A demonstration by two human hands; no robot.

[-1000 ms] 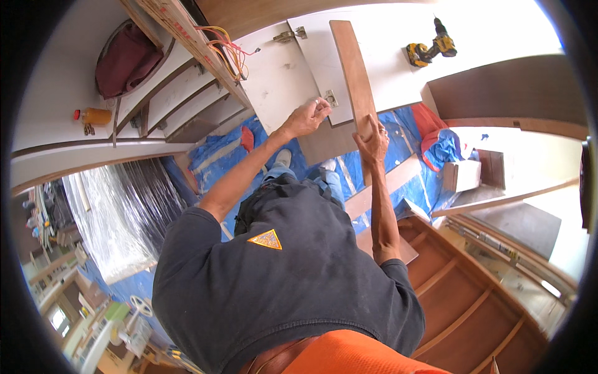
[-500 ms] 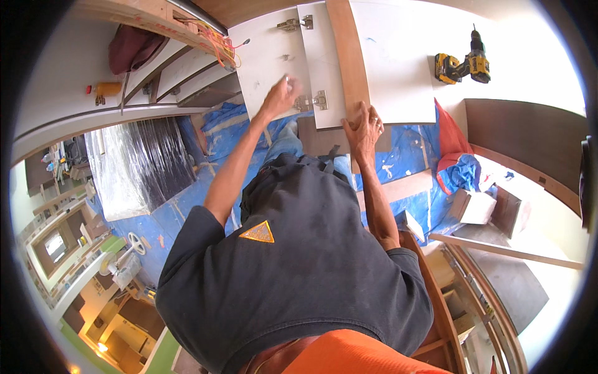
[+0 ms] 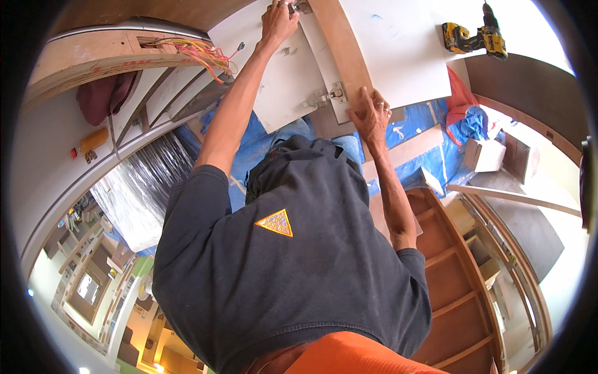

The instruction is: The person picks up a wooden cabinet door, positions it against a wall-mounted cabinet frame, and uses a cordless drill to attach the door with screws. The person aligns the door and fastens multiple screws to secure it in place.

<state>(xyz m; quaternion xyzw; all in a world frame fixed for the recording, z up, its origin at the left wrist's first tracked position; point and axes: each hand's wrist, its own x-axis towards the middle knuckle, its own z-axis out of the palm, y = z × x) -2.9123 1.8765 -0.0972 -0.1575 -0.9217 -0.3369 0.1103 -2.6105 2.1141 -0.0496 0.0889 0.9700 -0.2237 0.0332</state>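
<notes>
My left hand [image 3: 279, 22] reaches up to the upper metal hinge [image 3: 301, 9] on a white panel [image 3: 280, 68], its fingers curled at the hinge. My right hand [image 3: 372, 121] grips the lower end of a long wooden strip [image 3: 336, 40] lying across a second white panel [image 3: 405, 50]. A lower hinge [image 3: 337, 92] sits just left of that strip, near my right hand. A cordless drill [image 3: 479, 38] lies on the white surface at the upper right.
Coloured wires [image 3: 205, 56] hang from a wooden beam [image 3: 93, 62] at upper left, near an orange bottle [image 3: 90, 142]. Blue sheeting [image 3: 411, 149] covers the floor below. Plastic-wrapped material [image 3: 124, 206] stands at left, and a ribbed wooden frame [image 3: 451, 287] at lower right.
My left hand has moved up from near the lower hinge to the upper one. My right hand stays on the strip, and the panels appear higher in the view.
</notes>
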